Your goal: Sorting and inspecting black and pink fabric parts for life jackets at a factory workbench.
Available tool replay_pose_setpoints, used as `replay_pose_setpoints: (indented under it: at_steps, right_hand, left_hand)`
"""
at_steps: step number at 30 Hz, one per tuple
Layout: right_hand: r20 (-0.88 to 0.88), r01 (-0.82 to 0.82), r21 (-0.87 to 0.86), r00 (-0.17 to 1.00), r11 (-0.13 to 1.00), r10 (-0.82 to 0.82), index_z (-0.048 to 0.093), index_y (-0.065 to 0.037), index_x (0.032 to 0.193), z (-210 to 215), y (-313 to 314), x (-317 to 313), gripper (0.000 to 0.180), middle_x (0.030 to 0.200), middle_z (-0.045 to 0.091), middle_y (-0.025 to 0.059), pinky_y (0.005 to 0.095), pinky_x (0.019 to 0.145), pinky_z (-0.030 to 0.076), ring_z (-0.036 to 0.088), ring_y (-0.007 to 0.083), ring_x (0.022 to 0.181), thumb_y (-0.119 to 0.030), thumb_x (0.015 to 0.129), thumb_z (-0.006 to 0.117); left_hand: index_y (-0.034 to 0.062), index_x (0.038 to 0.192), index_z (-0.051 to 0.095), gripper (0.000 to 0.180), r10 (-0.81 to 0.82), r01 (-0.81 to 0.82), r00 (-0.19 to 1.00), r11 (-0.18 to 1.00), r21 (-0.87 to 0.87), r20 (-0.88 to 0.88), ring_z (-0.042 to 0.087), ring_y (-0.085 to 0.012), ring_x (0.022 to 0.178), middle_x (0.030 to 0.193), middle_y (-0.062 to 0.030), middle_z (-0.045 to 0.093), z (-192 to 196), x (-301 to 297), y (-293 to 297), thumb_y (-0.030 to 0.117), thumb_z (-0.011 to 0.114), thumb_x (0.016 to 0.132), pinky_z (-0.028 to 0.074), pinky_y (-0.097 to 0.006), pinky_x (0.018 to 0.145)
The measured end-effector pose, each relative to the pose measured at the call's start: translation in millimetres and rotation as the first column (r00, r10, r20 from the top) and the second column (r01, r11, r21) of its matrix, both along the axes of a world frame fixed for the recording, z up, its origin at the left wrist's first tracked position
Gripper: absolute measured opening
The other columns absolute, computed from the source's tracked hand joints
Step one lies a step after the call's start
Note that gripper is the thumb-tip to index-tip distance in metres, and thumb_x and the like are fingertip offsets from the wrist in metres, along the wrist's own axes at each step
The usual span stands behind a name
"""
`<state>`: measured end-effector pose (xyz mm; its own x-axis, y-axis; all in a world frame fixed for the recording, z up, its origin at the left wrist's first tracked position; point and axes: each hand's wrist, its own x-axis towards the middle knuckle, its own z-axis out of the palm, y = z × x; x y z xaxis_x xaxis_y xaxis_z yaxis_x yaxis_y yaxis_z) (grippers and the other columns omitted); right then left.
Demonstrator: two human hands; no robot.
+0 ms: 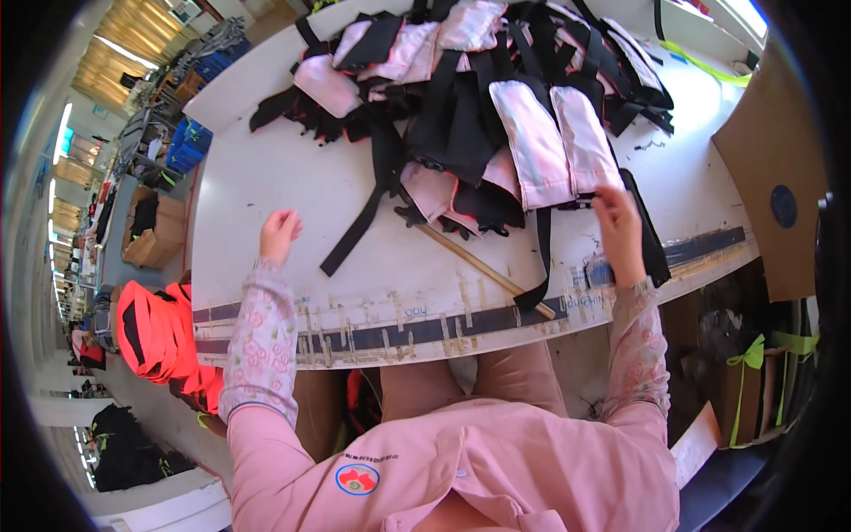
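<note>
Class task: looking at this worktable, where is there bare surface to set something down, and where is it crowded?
Bare table lies left of the black strap, around the left hand. A smaller patch sits between strap and wooden stick. The far half is crowded with the padded pieces pile, which the right hand touches.

Bright, even workshop light through a strong fisheye lens.

The white bench [284, 186] is lit cleanly with only soft, short shadows; windows at the upper left and upper right blow out. Straight edges bow toward the dark circular rim, where detail smears and colour fringes.
</note>
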<state>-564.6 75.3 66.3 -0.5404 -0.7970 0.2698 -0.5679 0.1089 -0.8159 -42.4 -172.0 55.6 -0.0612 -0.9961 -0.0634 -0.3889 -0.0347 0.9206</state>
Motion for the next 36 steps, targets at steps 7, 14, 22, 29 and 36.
replay_pose_setpoints:
  at_steps: [7, 14, 22, 29, 36]
  right_hand:
    - [-0.369, 0.337, 0.116, 0.888, 0.934, -0.275, 0.04, -0.004, 0.132, -44, -26, -104, 0.067, 0.122, 0.052, 0.0233, 0.0403, 0.097, 0.037, 0.048, 0.0359, 0.113, -0.049, 0.084, 0.056]
    - [-0.243, 0.312, 0.37, 0.942, 0.875, -0.233, 0.035, -0.006, 0.137, -42, -68, -75, 0.086, 0.12, 0.053, 0.0267, 0.042, 0.093, 0.04, 0.052, 0.0388, 0.108, -0.064, 0.077, 0.054]
    - [0.432, -0.059, 0.146, 0.902, 0.988, -0.01, 0.039, 0.002, 0.131, -40, -96, -76, 0.088, 0.112, 0.057, 0.0199, 0.0316, 0.087, 0.044, 0.055, 0.023, 0.102, -0.053, 0.071, 0.072]
    - [0.528, -0.16, 0.023, 0.84, 0.987, 0.124, 0.023, 0.01, 0.137, -53, -126, -51, 0.104, 0.129, 0.044, 0.0223, 0.029, 0.098, 0.036, 0.045, 0.0249, 0.118, -0.048, 0.069, 0.076]
    - [0.603, -0.211, -0.076, 0.769, 0.975, 0.213, 0.035, 0.004, 0.13, -17, -108, -25, 0.076, 0.12, 0.051, 0.0152, 0.0298, 0.094, 0.039, 0.05, 0.0209, 0.109, -0.03, 0.075, 0.074]
  left_hand:
    - [0.0033, 0.102, 0.058, 0.036, -0.368, 0.457, 0.886, 0.796, 0.396, -0.283, 0.062, -0.0205, 0.082, 0.091, -0.0109, 0.06, 26, -209, 27, 0.037, 0.06, 0.087, 0.05, -0.031, 0.072]
    - [-0.0045, 0.121, 0.05, 0.095, -0.363, 0.4, 0.84, 0.916, -0.009, 0.403, 0.05, -0.0349, 0.115, 0.118, -0.0251, 0.054, 33, -261, -55, 0.077, 0.047, 0.073, 0.038, -0.039, 0.095]
    - [-0.0066, 0.123, 0.05, 0.1, -0.657, 0.569, 0.721, 0.743, 0.353, 0.22, 0.053, -0.0258, 0.112, 0.118, -0.0188, 0.057, 8, -285, -62, 0.076, 0.056, 0.067, 0.036, -0.031, 0.099]
    - [-0.0075, 0.132, 0.033, 0.09, -0.594, 0.62, 0.784, 0.734, 0.277, -0.181, 0.05, -0.0212, 0.113, 0.125, -0.0155, 0.05, -16, -293, -45, 0.055, 0.066, 0.076, 0.036, -0.031, 0.1]
    - [-0.0014, 0.133, 0.035, 0.081, -0.205, 0.404, 0.882, 0.791, 0.459, -0.424, 0.049, -0.0223, 0.114, 0.124, -0.0129, 0.051, -45, -244, 0, 0.048, 0.069, 0.077, 0.04, -0.037, 0.096]
